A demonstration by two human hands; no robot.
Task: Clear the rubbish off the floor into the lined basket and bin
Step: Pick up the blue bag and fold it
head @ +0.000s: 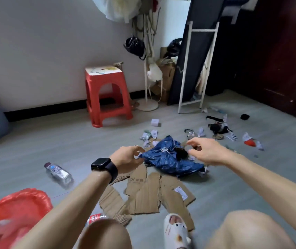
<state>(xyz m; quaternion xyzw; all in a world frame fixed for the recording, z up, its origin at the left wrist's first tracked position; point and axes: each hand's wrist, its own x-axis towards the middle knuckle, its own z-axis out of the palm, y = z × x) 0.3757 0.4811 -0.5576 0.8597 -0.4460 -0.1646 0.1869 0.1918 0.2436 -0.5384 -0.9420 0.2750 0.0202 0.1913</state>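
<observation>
Your left hand (125, 158) pinches the near-left edge of the blue bag (170, 162) | your right hand (203, 151) curls over its far side, grip unclear | bag on floor, overlapping cardboard (149, 194) | red-lined basket (17, 207) lower left.

cardboard (143, 194) — print, perhaps "of" | bottle label (56, 169) — blurred, unreadable

Forearms and knees are bare. A black square watch (101, 164) on a dark strap (113, 172) sits on the left wrist, and the left hand (125, 158) and right hand (207, 151) each show a thin ring (198, 145). One foot wears a white cartoon-face slipper (175, 230) with orange spots.
</observation>
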